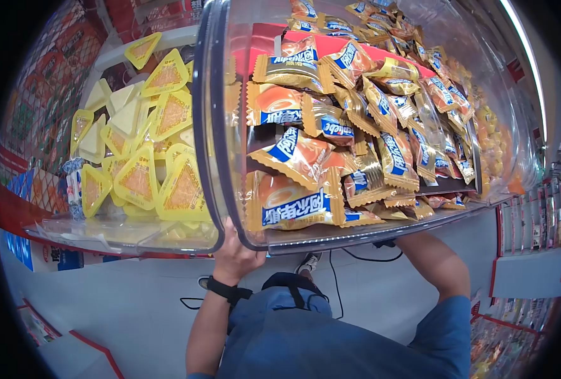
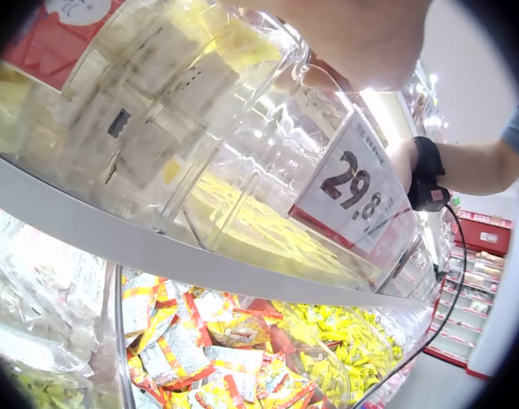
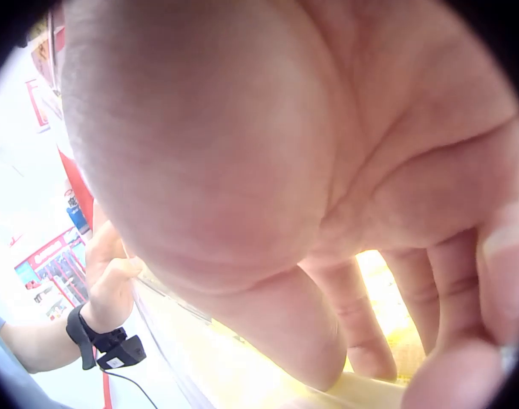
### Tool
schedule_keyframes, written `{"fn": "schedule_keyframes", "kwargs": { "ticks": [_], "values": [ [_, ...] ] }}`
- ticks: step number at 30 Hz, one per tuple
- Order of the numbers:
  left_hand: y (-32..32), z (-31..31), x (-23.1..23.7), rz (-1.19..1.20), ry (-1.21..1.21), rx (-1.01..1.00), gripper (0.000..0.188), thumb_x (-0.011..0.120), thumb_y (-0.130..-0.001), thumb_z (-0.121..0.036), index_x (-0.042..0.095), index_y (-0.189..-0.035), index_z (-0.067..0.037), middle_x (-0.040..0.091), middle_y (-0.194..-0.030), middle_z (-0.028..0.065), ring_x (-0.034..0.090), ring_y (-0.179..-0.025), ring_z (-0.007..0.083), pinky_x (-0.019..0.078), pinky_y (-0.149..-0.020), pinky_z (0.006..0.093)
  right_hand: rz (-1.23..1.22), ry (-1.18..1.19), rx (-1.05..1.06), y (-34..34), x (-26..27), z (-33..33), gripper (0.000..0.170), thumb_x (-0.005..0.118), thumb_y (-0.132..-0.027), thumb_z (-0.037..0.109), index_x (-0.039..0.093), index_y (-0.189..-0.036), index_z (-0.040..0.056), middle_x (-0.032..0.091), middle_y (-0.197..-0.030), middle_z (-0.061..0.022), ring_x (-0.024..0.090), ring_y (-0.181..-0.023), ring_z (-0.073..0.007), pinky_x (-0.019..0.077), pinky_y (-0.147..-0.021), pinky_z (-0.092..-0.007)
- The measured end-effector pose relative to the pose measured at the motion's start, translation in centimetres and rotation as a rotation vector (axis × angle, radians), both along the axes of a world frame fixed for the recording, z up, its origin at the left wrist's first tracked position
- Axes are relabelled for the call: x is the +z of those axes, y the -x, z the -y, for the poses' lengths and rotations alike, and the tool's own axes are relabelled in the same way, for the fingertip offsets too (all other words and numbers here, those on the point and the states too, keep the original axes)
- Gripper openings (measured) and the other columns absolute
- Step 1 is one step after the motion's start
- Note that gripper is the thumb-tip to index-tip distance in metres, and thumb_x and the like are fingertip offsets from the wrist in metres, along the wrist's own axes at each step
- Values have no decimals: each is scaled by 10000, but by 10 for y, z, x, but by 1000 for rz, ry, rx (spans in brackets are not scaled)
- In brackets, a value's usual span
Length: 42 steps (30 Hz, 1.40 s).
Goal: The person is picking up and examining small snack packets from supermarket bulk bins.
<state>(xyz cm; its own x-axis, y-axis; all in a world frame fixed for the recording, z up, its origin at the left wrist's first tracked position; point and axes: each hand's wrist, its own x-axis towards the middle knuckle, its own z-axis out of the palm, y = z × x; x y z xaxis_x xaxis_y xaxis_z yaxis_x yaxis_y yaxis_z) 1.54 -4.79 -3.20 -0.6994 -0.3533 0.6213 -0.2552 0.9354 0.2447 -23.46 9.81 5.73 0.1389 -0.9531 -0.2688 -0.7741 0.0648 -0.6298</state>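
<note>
Two clear plastic bins stand side by side in the head view. Yellow triangular packs (image 1: 165,120) fill the left one, and gold-wrapped candies (image 1: 296,199) lie in the right candy bin (image 1: 356,235). My left hand (image 1: 233,256) grips the front edge where the bins meet, thumb up at the gap. In the right wrist view, the left hand (image 3: 110,277) has bent fingers on that edge. The front edge of the right bin hides my right hand in the head view. Up close, the right hand (image 3: 268,145) shows its palm, fingers apart, against a bright yellowish surface.
A price sign (image 2: 355,192) hangs on the clear bin front. Below it, a lower shelf holds red-and-yellow snack packets (image 2: 200,349) and yellow packets (image 2: 340,332). Store shelves (image 1: 533,218) line the right side. A black cable (image 1: 337,284) runs near the floor.
</note>
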Motion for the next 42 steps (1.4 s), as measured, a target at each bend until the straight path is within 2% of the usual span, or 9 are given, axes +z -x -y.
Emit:
{"fn": "schedule_keyframes", "kwargs": {
  "ticks": [9,18,22,23,26,30,35,38,42],
  "values": [
    [3,3,8,-24,85,32,302,598,-707,-208,668,-970,-78,546,-1177,28,587,-871,212,466,-717,376,-5,-40,-45,5,11,-7,309,473,-965,270,540,-1103,2,600,-1005,-129,568,-912,-224,448,-875,-314],
    [6,5,16,-62,92,16,250,602,-692,-191,635,-908,-69,527,-1179,43,538,-976,274,429,-820,437,114,54,-119,17,3,-15,326,471,-972,285,527,-1123,2,596,-1025,-123,563,-928,-223,443,-898,-306],
    [7,8,21,-91,89,-37,334,628,-643,-169,627,-951,-40,474,-989,88,499,-876,305,410,-783,462,171,-73,-178,18,21,-2,333,470,-975,292,521,-1132,2,594,-1034,-120,561,-936,-222,440,-908,-303],
    [7,8,22,-97,89,-40,327,628,-645,-170,623,-943,-35,475,-993,91,497,-887,312,411,-790,466,75,-336,-288,3,38,9,331,477,-973,311,539,-1111,16,595,-1003,-125,565,-949,-213,438,-888,-307],
    [8,7,23,-107,76,-24,252,615,-665,-165,613,-884,-41,497,-1171,65,509,-996,289,419,-835,439,44,-246,-9,6,13,4,311,573,-924,347,556,-1086,82,599,-896,-84,583,-784,-221,454,-720,-351],
    [7,7,24,-107,67,-26,198,609,-672,-161,606,-836,-48,503,-1278,51,518,-1046,269,422,-855,418,-182,-87,57,-5,31,-7,300,590,-905,299,524,-1076,61,594,-931,-123,588,-846,-307,452,-732,-385],
    [8,8,25,-103,72,-22,188,612,-667,-161,604,-817,-48,498,-1285,51,517,-1047,264,420,-860,414,-312,223,-133,4,31,-17,202,635,-849,179,598,-1015,70,641,-842,-110,621,-747,-307,497,-681,-377],
    [8,7,26,-97,59,-37,217,608,-648,-140,595,-836,-32,495,-1280,68,512,-1052,278,421,-861,422,-707,449,-16,23,16,-17,194,539,-865,120,614,-1034,63,647,-935,-112,647,-767,-268,524,-651,-358],
    [7,6,26,-100,48,-63,264,593,-633,-99,589,-882,-10,499,-1266,102,507,-1063,301,419,-865,435,-713,-76,-38,7,27,22,240,459,-864,110,542,-1065,8,626,-967,-207,618,-908,-354,494,-765,-439]
  ]
}}
